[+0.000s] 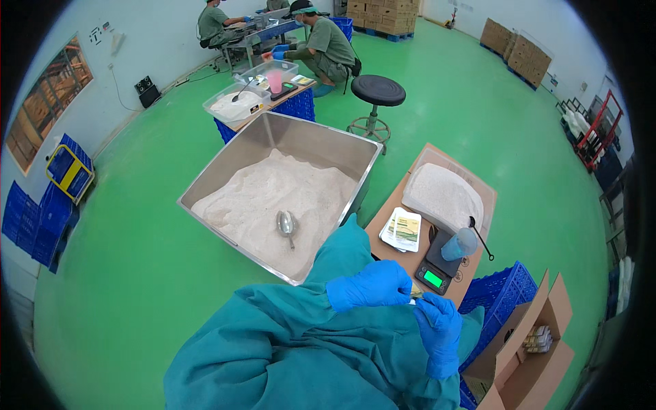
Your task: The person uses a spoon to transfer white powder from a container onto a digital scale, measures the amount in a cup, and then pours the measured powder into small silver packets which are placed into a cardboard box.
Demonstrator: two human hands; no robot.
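Note:
My left hand (pixel 370 284) and my right hand (pixel 439 326), both in blue gloves, meet over my lap. Their fingers are closed on a small yellow-and-white packet (pixel 416 292), mostly hidden by the gloves. Just beyond them, a black digital scale (pixel 445 264) with a lit green display bears a translucent blue cup (pixel 458 246). Flat packets (pixel 402 229) with yellow and green print lie stacked left of the scale. Behind it stands a clear tub (pixel 489 198) of pale granular material, and a black long-handled spoon (pixel 482 239) rests at its near right.
A steel bin (pixel 328 141) at my left holds a pale heap with a metal scoop (pixel 286 225). At lower right, an open cardboard box (pixel 517 342) contains several packets beside a blue crate (pixel 502 290). A round stool (pixel 378 90) and co-workers (pixel 331 48) are farther off.

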